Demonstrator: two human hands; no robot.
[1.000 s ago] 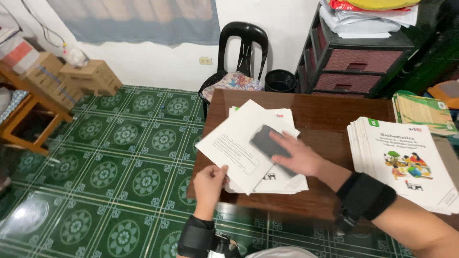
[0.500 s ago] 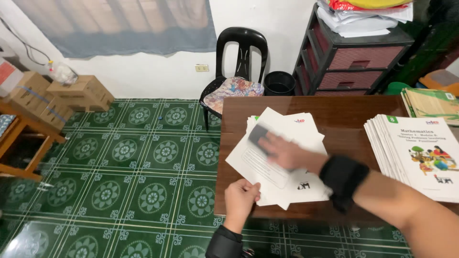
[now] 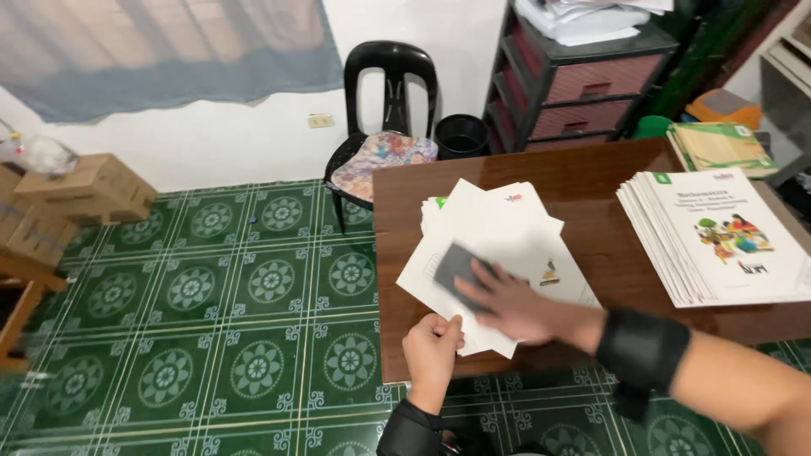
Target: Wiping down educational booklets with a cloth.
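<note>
Head view: your right hand presses a grey pad flat on the white paper stack, left hand pinching that stack's near edge

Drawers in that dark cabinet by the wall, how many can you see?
3. The top drawer, the middle drawer and the bottom drawer stack downward in the cabinet; the desk may hide more below.

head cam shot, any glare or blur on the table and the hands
Head view: a soft window glare streaks the glossy brown table near its far edge; the right hand pressing the grey sponge on the white sheets looks slightly motion-smeared; the left hand at the sheets' near corner is sharper.
</note>
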